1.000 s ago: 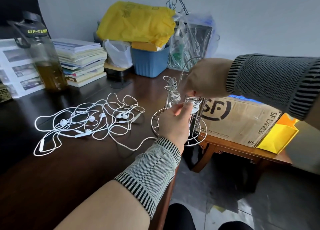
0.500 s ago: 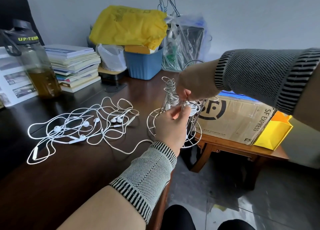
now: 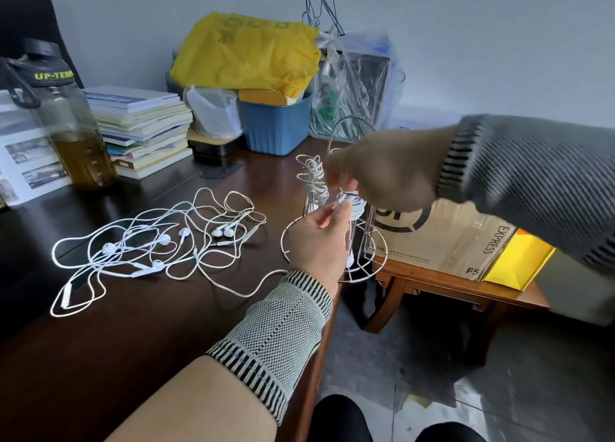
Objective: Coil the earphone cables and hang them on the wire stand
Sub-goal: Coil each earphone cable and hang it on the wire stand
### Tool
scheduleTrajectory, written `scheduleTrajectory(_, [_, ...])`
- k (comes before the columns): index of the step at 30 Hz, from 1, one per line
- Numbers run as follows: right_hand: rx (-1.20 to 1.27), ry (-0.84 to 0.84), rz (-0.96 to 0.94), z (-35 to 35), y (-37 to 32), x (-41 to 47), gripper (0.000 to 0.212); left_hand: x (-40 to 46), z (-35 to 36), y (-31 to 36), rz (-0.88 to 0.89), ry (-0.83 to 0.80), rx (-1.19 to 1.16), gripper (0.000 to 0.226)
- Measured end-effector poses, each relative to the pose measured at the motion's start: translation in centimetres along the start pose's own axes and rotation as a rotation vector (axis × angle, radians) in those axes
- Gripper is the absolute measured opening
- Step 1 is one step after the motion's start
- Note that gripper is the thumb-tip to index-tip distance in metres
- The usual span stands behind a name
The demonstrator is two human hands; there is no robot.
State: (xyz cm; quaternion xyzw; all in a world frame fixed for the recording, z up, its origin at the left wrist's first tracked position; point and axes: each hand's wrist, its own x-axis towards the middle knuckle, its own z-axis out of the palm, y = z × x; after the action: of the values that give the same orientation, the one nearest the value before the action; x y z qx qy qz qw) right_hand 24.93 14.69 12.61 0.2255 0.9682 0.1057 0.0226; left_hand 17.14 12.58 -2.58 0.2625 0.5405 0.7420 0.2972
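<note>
Earphone cables [image 3: 159,242], the loose ones, are sprawled in a white tangle on my dark wooden desk [image 3: 100,341], left of the wire stand [image 3: 332,262] sitting at the desk's right edge. One coiled bundle [image 3: 314,183] already hangs on the stand. My left hand [image 3: 316,242] pinches a cable end with its plug, right beside a second coil [image 3: 356,205]. My right hand [image 3: 382,172] is blurry, fingers curled at that coil, can't tell if it's actually gripping. Books [image 3: 143,125], a bottle [image 3: 73,132] and a blue bin [image 3: 276,125] line the grey wall.
</note>
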Motion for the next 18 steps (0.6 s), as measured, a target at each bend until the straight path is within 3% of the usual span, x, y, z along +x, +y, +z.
scheduleTrajectory(3, [0.204, 0.322, -0.037, 1.8, -0.2, -2.1, 0.040, 0.3, -0.4, 0.3, -0.079, 0.003, -0.057, 0.013])
scheduleTrajectory(6, [0.395, 0.704, 0.045, 5.2, 0.3, -3.4, 0.021, 0.0, -0.4, 0.8, -0.100, -0.002, -0.089, 0.039])
scheduleTrajectory(8, [0.477, 0.834, 0.140, 7.2, 0.3, -3.6, 0.013, -0.2, -0.4, 0.9, -0.106, -0.015, -0.100, 0.051])
scheduleTrajectory(14, [1.000, 0.907, 0.511, 10.3, 0.0, -2.1, 0.015, -0.2, -0.9, 0.9, 0.032, 0.027, 0.140, 0.047])
scheduleTrajectory(18, [1.305, 0.887, 0.546, 10.5, -0.8, -0.9, 0.020, -0.2, -1.3, 1.2, 0.155, 0.097, 0.309, 0.025])
